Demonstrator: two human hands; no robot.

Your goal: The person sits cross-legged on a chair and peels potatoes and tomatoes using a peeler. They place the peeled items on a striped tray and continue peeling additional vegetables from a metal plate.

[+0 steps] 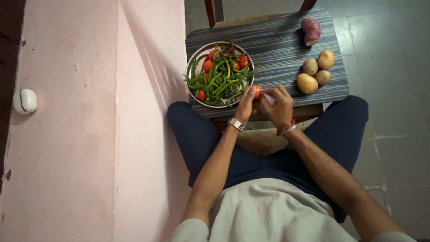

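Left hand: [246,102] fingers closed around a small red tomato [257,91], held at the near edge of the table, just beside the bowl's rim.
Right hand: [278,105] closed on a small blade [269,99], its pale tip touching the tomato; grip detail hard to make out.
Wrists: metal watch [236,124] on the left, red and silver bangles [289,128] on the right.
Bowl: round steel bowl [193,67], at the table's left edge, heaped with long green chillies [224,78] and more red tomatoes [207,65].
Table: small, striped grey-blue top [273,45]; bare strip runs down the middle between bowl and potatoes.
Potatoes: four brown potatoes [307,83], clustered near the right edge, well apart from the hands.
Sweet potato: purple sweet potato [311,30], far right corner.
Left side: pink wall [67,134] close against the table and knee; white oval fitting [24,101] mounted on it.
Right side: open tiled floor [389,67].
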